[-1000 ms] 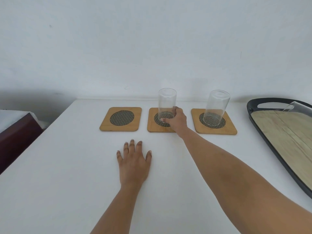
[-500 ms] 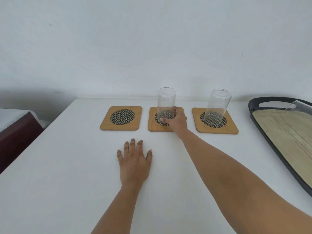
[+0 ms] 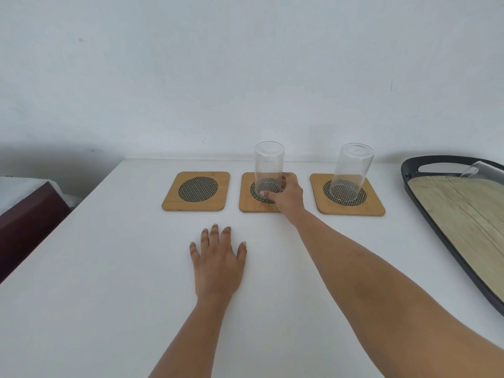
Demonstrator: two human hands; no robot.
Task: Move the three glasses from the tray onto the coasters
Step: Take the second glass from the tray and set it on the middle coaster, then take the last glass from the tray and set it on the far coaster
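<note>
Glasses sit on 2 of the 3 coasters now: one glass (image 3: 351, 172) stands free on the right coaster (image 3: 347, 194), and the middle glass (image 3: 269, 168) stands on the middle coaster (image 3: 268, 191) just right of frame centre, both seemingly mouth down. Our right hand (image 3: 286, 193) wraps the base of that middle glass, thumb across the front and fingers curled behind, so the grip is closed on it; we cannot tell whether it is pressing or only resting there. Our left hand (image 3: 218, 261) lies flat and spread on the white bench (image 3: 109, 268) in the lower centre, holding nothing. We judge step 2 to be at its end: the glass looks seated, and only the release remains. The left coaster (image 3: 196, 190) is bare. At the far right edge of the frame, a third glass (image 3: 480, 171) shows partly, on the dark-rimmed tray (image 3: 409, 170). Next we would need to open the grip without tipping the tall glass, reach right to the tray, take the last glass low on its wall, and carry it past both standing glasses to the left coaster.
</note>
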